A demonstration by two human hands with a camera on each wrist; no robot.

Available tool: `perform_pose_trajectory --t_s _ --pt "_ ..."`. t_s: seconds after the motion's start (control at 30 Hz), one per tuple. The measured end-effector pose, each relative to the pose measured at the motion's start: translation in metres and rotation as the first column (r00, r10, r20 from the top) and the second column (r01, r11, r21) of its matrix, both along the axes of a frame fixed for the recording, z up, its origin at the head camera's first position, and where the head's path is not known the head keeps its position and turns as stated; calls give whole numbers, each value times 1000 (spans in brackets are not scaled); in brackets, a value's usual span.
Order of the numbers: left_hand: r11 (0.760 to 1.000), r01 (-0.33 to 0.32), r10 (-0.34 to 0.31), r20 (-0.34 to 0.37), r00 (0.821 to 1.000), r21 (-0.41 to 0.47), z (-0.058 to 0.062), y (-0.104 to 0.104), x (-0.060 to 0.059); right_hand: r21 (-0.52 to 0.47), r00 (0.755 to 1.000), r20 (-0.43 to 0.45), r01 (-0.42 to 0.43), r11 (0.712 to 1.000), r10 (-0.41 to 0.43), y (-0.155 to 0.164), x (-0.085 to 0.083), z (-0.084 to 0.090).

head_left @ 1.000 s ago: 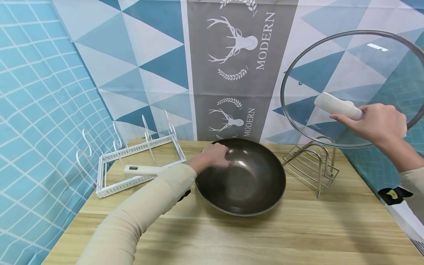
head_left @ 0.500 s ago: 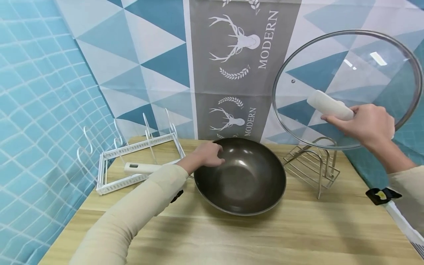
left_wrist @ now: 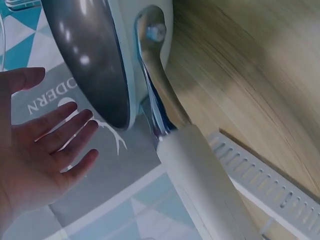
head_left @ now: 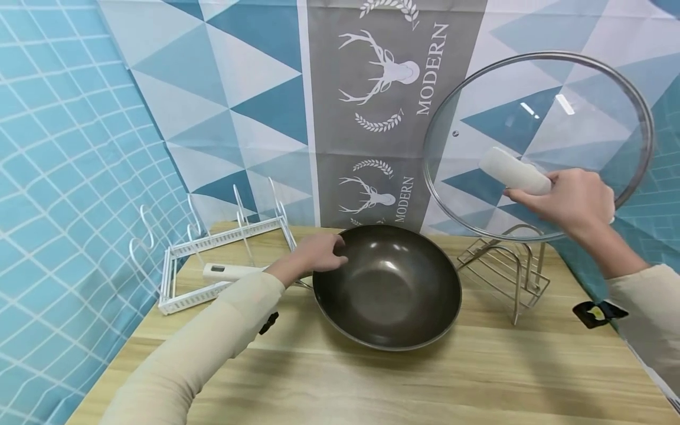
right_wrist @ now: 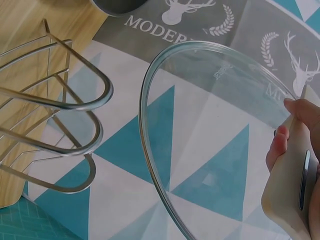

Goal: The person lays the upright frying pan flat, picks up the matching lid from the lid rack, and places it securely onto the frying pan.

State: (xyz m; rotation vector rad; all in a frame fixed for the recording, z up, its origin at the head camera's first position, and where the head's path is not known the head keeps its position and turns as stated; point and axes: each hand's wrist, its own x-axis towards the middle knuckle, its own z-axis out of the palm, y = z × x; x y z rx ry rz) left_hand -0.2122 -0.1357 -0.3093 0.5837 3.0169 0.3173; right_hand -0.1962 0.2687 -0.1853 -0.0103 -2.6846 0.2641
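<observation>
A glass lid (head_left: 579,130) with a metal rim hangs tilted in the air at the right. My right hand (head_left: 576,198) grips its cream-coloured knob handle (head_left: 512,170), with thumb and fingers wrapped round it in the right wrist view. On the table sits a dark wok (head_left: 388,289), its inside bare. My left hand (head_left: 317,252) hovers over the wok's left rim, above its pale handle (head_left: 228,271). In the left wrist view the left hand (left_wrist: 55,145) has its fingers spread and loose, apart from the wok (left_wrist: 95,60) and holding nothing.
A wire lid rack (head_left: 507,265) stands right of the wok, below the lid. To the left, a white rack frame (head_left: 220,233) with upright hooks lies partly under the wok's handle. Patterned sheeting (head_left: 366,118) covers the wall behind the wooden table (head_left: 372,383).
My right hand has carried the lid leftward, nearer to above the wire rack. My left hand has drawn back left from over the wok's inside toward its rim. The wok stays put.
</observation>
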Motion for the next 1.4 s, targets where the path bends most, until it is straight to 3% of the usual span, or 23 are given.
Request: perform_pose_trajectory --t_s 0.73,1.4 --pt "998 -36 34 49 998 49 8 -35 7 23 999 -21 -37 999 37 -15 -3 -7" --pt "999 8 -11 51 999 43 9 -67 20 39 990 -88 -104 994 107 -25 -8 -16"
